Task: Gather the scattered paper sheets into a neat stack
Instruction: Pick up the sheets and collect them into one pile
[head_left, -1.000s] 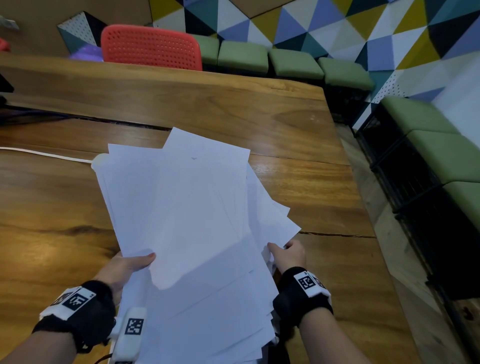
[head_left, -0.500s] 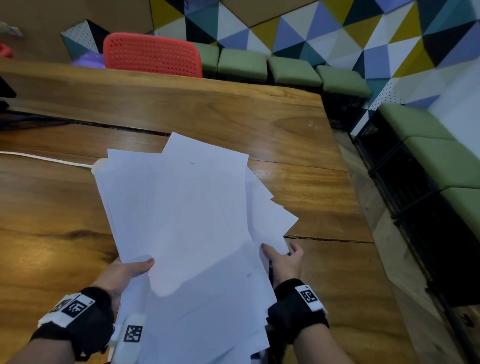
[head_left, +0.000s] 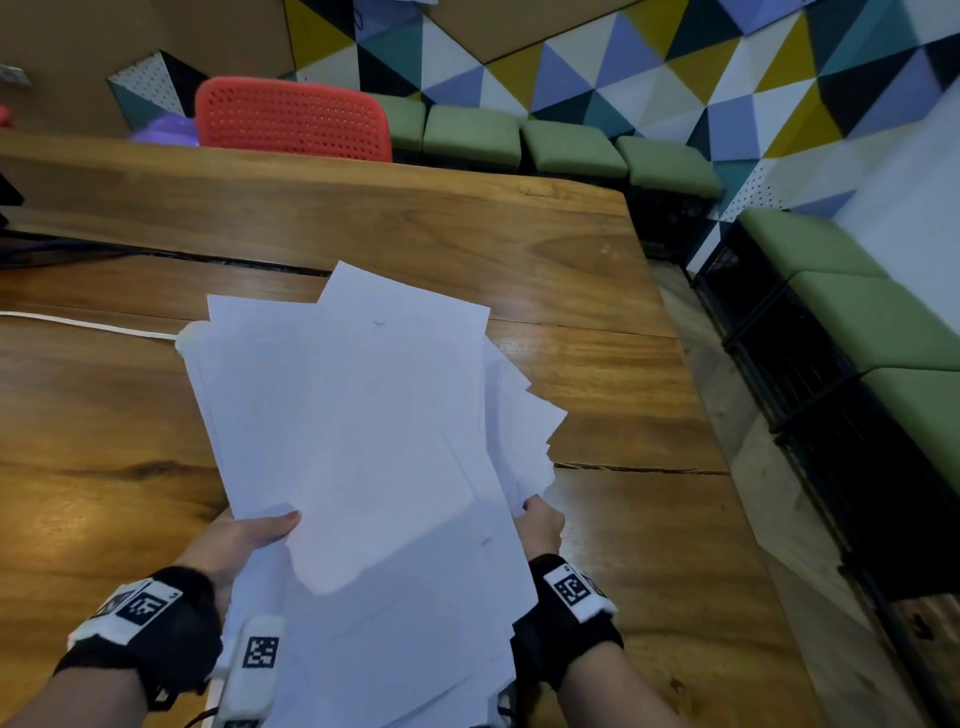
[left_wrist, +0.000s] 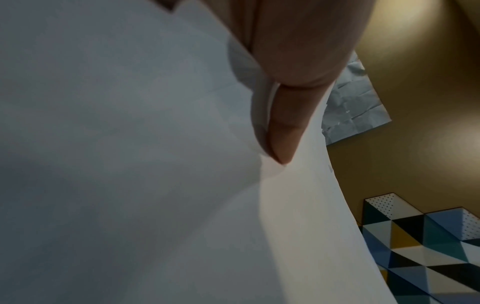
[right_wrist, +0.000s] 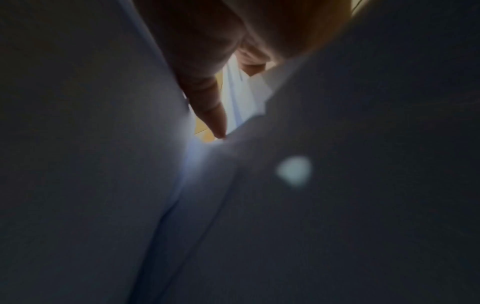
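A loose, fanned bundle of white paper sheets (head_left: 358, 441) is held up over the wooden table (head_left: 467, 234), its far corners splayed to the right. My left hand (head_left: 249, 535) grips the bundle's left edge, thumb lying on top of the sheets. My right hand (head_left: 537, 525) grips the right edge, fingers curled round the protruding sheets. In the left wrist view the thumb (left_wrist: 285, 127) presses on the paper (left_wrist: 130, 164). The right wrist view is dim, with a finger (right_wrist: 213, 111) between sheets (right_wrist: 103, 164).
A white cable (head_left: 78, 322) runs across the table at the left. A red chair (head_left: 296, 119) stands behind the table's far edge. Green padded benches (head_left: 571, 145) line the patterned wall and the right side. The table's right edge drops to the floor (head_left: 769, 493).
The splayed sheets on the right have been drawn in closer to the bundle. My right hand has slid a little along the right edge. My left hand keeps its grip.
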